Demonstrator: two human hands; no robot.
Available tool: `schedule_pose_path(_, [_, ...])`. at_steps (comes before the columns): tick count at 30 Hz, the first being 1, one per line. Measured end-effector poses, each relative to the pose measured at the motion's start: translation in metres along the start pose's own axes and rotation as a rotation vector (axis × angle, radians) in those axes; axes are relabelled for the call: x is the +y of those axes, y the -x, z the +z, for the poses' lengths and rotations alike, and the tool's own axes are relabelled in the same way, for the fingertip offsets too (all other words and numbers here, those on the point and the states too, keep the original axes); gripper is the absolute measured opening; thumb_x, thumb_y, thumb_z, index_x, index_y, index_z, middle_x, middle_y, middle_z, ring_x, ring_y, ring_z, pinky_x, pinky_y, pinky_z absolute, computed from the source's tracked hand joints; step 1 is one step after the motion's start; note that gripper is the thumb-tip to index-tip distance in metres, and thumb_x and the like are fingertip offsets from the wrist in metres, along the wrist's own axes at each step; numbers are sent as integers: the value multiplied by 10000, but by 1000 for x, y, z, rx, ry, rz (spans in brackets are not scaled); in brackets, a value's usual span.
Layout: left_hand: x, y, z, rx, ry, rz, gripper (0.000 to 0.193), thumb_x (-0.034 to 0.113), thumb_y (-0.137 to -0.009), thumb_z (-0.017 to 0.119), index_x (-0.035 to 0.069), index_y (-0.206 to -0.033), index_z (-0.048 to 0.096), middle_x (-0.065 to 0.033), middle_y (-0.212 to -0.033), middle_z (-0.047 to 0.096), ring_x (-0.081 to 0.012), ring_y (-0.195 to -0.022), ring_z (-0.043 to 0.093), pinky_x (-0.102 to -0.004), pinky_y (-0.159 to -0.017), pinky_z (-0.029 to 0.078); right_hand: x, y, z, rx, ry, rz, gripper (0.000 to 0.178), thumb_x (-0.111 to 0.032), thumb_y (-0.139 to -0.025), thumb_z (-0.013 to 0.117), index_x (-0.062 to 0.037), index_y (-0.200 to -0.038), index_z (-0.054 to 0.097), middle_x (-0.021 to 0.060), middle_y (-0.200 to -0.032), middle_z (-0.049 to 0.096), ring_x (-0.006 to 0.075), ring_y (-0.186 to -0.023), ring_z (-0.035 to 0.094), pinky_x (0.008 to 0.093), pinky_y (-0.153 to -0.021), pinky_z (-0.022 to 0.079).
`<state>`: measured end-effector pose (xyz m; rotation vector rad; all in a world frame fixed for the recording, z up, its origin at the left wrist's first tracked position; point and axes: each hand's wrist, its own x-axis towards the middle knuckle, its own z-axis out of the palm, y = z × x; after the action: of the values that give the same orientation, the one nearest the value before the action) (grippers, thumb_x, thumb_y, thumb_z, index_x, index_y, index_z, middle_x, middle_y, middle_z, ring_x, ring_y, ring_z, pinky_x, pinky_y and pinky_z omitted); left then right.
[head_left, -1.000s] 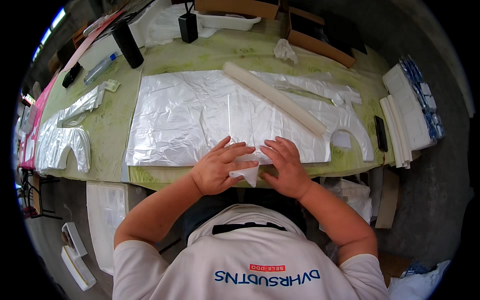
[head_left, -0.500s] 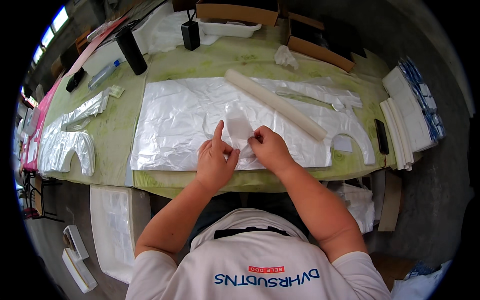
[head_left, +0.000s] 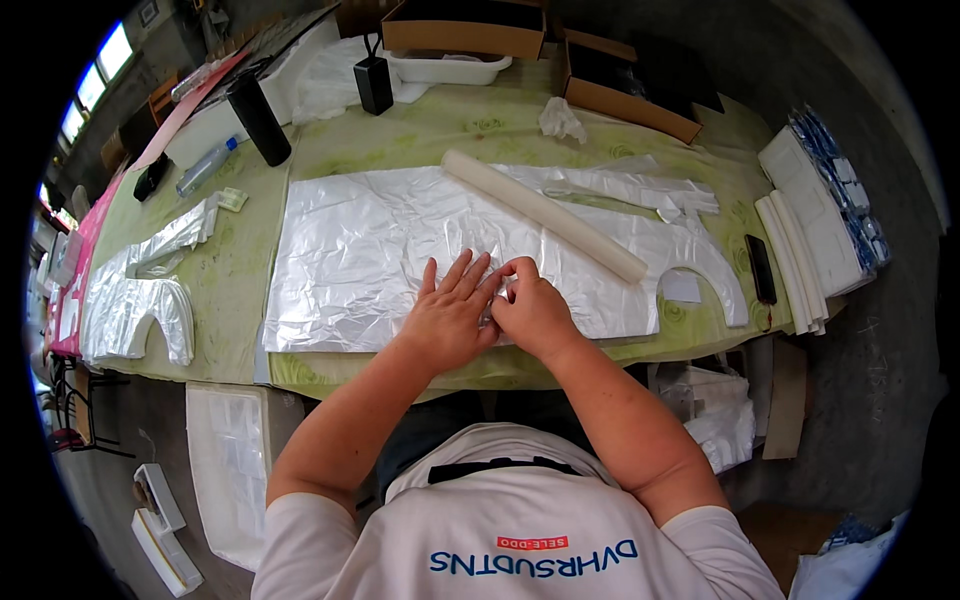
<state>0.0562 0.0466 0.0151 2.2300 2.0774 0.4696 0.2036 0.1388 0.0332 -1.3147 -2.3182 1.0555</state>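
A stack of thin white plastic aprons [head_left: 350, 240] lies flat on the table in front of me, its sheets wrinkled and shiny. My left hand [head_left: 450, 318] rests palm down on the aprons near their front edge, fingers spread. Close against its fingertips is my right hand [head_left: 532, 312], thumb and index finger bent together in a pinch. Whatever lies between those fingers is too small and covered to make out. Across the aprons, beyond my right hand, a cream-coloured roll [head_left: 545, 215] lies at a slant.
Folded white plastic [head_left: 140, 290] lies at the left. A black bottle [head_left: 259, 120], a clear bottle [head_left: 207, 168] and a black box with a loop [head_left: 374, 85] stand farther back. Cardboard boxes [head_left: 630, 95] are at the far side. At right are a phone [head_left: 761, 268] and white rolls [head_left: 792, 262].
A translucent plastic piece was raised between my hands; it no longer shows. My left hand has turned palm down and flattened onto the aprons. My right hand stays pinched beside it.
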Motion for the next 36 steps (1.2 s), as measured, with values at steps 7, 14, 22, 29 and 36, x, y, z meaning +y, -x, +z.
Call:
schedule_pose_path(7, [6, -4, -9, 16, -8, -7, 1027, 539, -783, 738, 48, -1578, 311, -206, -1660, 249, -359, -1561, 182, -589, -1244, 117, 1, -1, -12, -126, 6, -78, 454, -190, -844, 628, -51, -1260, 511, 178, -969, 734, 389, -927, 706, 477, -830, 548])
schedule_pose_path(14, [-27, 3, -14, 182, 382, -245, 1126, 376, -833, 807, -2, -1613, 89, -247, -1621, 307, -386, -1466, 381, -546, -1231, 197, 7, 3, -18, -226, -74, -108, 507, -109, -837, 620, -31, -1321, 493, 152, -921, 704, 308, -868, 672, 405, -805, 516])
schedule_pose_path(22, [-56, -1, -8, 204, 766, -286, 913, 175, -953, 632, 106, -1639, 35, -220, -1632, 307, -378, -1438, 431, -468, -1233, 244, 0, 11, -32, -363, -52, -130, 532, -107, -831, 591, -42, -1352, 505, 150, -947, 693, 331, -894, 659, 420, -824, 513])
schedule_pose_path(29, [-30, 14, -20, 409, 55, 123, 716, 175, -835, 720, 132, -1505, 472, -183, -1627, 332, -388, -1509, 310, -568, -1208, 248, 0, 2, -25, -349, 29, -183, 502, -107, -817, 617, -42, -1310, 548, 193, -1030, 711, 374, -1002, 681, 462, -884, 530])
schedule_pose_path(36, [-5, 22, -8, 1, 5, 18, 883, 632, -885, 620, 95, -1550, 401, -166, -1653, 292, -361, -1552, 205, -587, -1248, 112, 7, 2, -22, -330, -9, -166, 503, -105, -802, 622, -25, -1293, 554, 177, -991, 701, 317, -919, 673, 399, -829, 520])
